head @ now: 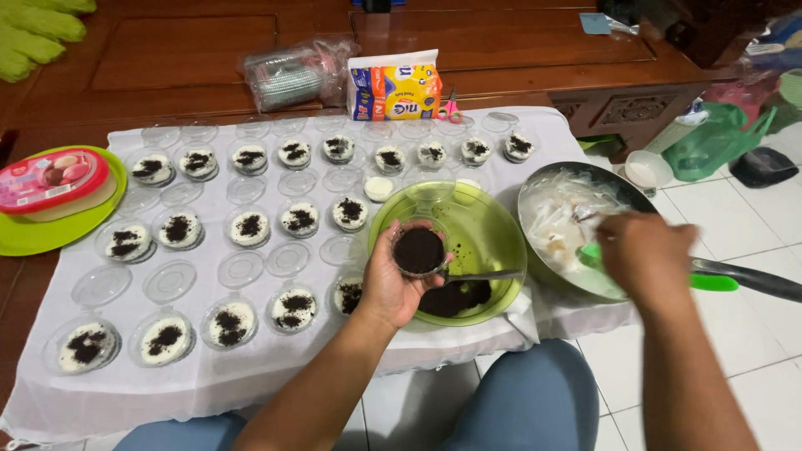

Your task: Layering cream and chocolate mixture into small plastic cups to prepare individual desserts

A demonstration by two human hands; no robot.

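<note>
My left hand (386,288) holds a small clear plastic cup (418,250) with dark cookie crumbs covering its bottom, over the green bowl (489,219). That bowl has dark crumbs (455,298) and a metal spoon (484,275) lying in it. My right hand (645,250) grips a green ladle handle (710,281) inside the metal pan (535,185) of white creamy mixture (560,219). On the white cloth (251,376) stand several filled cups (230,322) topped with crumbs, and clear lids (241,269) lie between them.
A black pan handle (756,279) sticks out to the right. A red-lidded tub (50,179) sits on a green plate (33,238) at left. A bag of cups (288,77), a snack packet (394,85) and small scissors (451,108) lie behind the cloth. My knees (526,401) are below.
</note>
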